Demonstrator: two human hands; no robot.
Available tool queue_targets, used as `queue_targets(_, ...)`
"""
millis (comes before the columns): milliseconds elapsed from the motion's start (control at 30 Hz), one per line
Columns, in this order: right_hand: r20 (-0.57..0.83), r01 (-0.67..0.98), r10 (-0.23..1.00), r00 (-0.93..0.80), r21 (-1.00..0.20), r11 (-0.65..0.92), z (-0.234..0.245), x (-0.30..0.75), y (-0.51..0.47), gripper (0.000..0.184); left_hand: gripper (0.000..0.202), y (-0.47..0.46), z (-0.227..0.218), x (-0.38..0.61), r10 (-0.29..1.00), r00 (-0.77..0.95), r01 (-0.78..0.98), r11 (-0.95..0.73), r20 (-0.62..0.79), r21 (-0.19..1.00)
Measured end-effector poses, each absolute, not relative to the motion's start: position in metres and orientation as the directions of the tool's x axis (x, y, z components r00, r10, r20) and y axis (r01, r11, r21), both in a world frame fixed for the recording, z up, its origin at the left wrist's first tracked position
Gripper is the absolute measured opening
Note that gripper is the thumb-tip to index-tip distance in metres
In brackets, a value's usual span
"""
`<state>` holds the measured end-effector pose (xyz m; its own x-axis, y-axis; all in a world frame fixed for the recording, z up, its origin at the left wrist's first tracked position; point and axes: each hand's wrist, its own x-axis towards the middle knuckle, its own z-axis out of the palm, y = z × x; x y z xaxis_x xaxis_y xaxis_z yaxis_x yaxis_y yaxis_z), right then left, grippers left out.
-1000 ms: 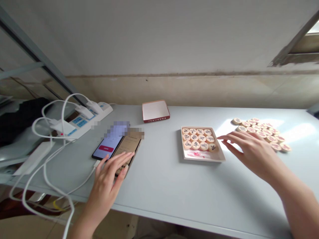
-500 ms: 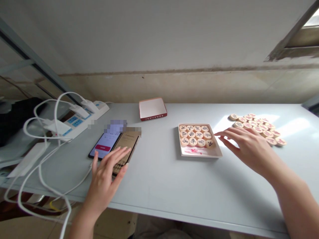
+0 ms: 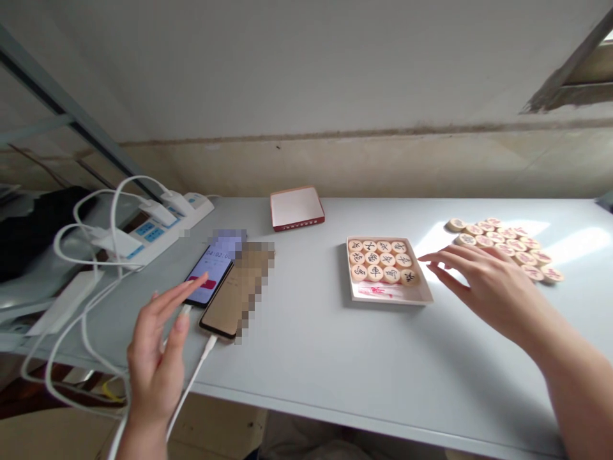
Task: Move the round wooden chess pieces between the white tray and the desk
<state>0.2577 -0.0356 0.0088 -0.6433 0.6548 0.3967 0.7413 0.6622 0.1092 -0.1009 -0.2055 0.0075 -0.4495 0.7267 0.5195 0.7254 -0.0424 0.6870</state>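
My left hand (image 3: 160, 345) reaches with its index finger stretched over the red button on the screen of a phone (image 3: 219, 268); whether it touches the glass I cannot tell. It holds nothing, and its thumb stands apart. A second phone (image 3: 223, 306) with a brownish screen lies alongside, a white cable in its lower end. My right hand (image 3: 483, 281) hovers with slightly bent fingers, fingertips close to the right rim of a shallow white box (image 3: 390, 301). Inside the box, round wooden Chinese chess pieces (image 3: 380, 260) with black characters lie in rows, above a strip with red marks.
Loose chess pieces (image 3: 514, 246), mostly red-marked, are grouped beyond my right hand. A red-sided box lid (image 3: 297, 207) lies inside-up near the wall. At left are a power strip (image 3: 165, 233) with plugs and looping white cables (image 3: 83, 319) over the table edge.
My left hand has drawn back left from the brownish-screen phone, its index finger now over the other phone's red button. My right hand stays by the box. The view has shifted slightly.
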Motion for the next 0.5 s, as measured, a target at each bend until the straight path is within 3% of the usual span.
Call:
queue_targets(100,0.407,0.768,0.673,-0.617,0.126,0.628,0.011,0.256,-0.037,0.037,0.029,-0.204,0.008,-0.099,0.753,-0.442,0.701,-0.048,0.487,0.711)
queue_targets(200,0.438,0.832,0.716,-0.544,0.169,0.529,0.014,0.256,-0.038,0.033,0.028,-0.194,0.01,-0.089,0.822,-0.375,0.753,0.001,0.428,0.658)
queue_targets(333,0.471,0.901,0.769,-0.433,0.216,0.376,0.014,0.26,-0.036,0.03,0.027,-0.161,0.02,-0.057,0.939,-0.217,0.777,0.001,0.266,0.63)
queue_targets(500,0.473,0.953,0.827,-0.302,0.178,0.246,0.012,0.267,-0.032,0.027,0.034,-0.101,0.032,-0.002,0.999,-0.023,0.923,0.003,0.047,0.385)
